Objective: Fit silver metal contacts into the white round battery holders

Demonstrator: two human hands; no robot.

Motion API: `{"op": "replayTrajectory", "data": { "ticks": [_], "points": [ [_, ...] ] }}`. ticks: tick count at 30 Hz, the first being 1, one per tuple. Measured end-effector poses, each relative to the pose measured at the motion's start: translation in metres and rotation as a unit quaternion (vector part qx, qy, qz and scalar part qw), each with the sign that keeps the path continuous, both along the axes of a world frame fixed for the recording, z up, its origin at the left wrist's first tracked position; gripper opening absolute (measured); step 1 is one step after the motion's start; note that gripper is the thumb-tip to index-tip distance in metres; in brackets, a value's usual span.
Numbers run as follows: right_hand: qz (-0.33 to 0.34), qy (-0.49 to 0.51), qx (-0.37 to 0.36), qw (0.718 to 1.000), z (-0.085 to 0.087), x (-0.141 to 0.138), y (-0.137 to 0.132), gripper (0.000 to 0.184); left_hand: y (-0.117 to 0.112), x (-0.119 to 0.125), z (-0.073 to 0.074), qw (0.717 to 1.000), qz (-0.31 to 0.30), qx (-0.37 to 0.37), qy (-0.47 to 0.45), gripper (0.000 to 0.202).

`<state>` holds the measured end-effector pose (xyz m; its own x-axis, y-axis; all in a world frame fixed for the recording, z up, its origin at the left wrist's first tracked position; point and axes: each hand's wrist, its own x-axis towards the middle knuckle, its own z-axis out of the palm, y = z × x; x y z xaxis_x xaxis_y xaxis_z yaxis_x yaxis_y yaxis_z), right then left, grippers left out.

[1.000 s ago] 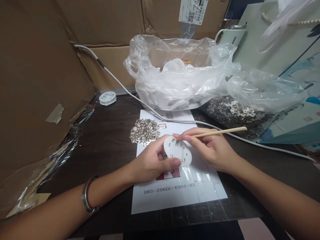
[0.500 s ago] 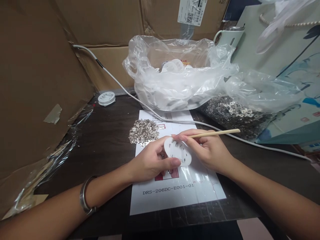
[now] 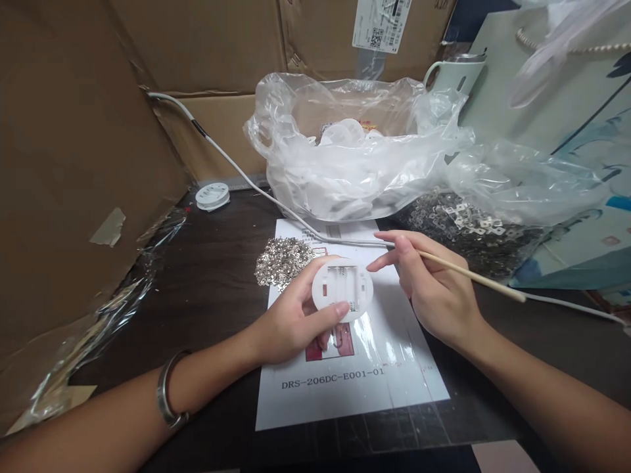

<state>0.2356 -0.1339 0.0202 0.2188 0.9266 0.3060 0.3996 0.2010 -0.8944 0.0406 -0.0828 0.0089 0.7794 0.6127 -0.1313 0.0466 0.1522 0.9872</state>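
Observation:
My left hand (image 3: 296, 322) grips a round white plastic battery holder (image 3: 342, 288) above a printed white sheet (image 3: 355, 374), its slotted face turned up toward me. My right hand (image 3: 434, 289) hovers just right of the holder, a thin wooden stick (image 3: 473, 276) held between thumb and fingers and pointing away to the right, the index and middle fingers stretched toward the holder. A small heap of silver metal contacts (image 3: 284, 260) lies on the dark table at the sheet's upper left corner.
Behind the sheet stand a clear plastic bag of white plastic parts (image 3: 345, 171) and a bag of metal contacts (image 3: 468, 223). A white cable (image 3: 236, 171) crosses the table. A lone white round part (image 3: 212, 195) lies back left. Cardboard walls (image 3: 73, 164) enclose left and rear.
My left hand turned the holder so its slotted face shows fully. My right hand lifted the stick's tip off the holder and swung the stick out to the right.

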Motion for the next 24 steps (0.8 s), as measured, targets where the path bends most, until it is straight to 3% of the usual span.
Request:
{"op": "replayTrajectory", "data": {
  "ticks": [5, 15, 20, 24],
  "points": [
    [0.094, -0.038, -0.042, 0.994, 0.001, -0.001, 0.001, 0.018, -0.001, -0.001, -0.003, 0.999, 0.024, 0.025, -0.005, 0.048],
    [0.123, 0.047, -0.102, 0.986, -0.005, -0.009, 0.001, 0.019, 0.000, -0.001, -0.005, 0.999, 0.036, 0.000, 0.010, 0.048],
    [0.131, 0.035, -0.101, 0.986, -0.003, -0.013, -0.001, 0.019, 0.003, 0.002, -0.004, 0.993, 0.058, 0.101, -0.005, 0.032],
    [0.138, 0.019, -0.088, 0.986, -0.001, -0.013, -0.002, 0.018, 0.003, 0.003, -0.002, 0.996, 0.048, 0.080, 0.009, 0.036]
  ]
}}
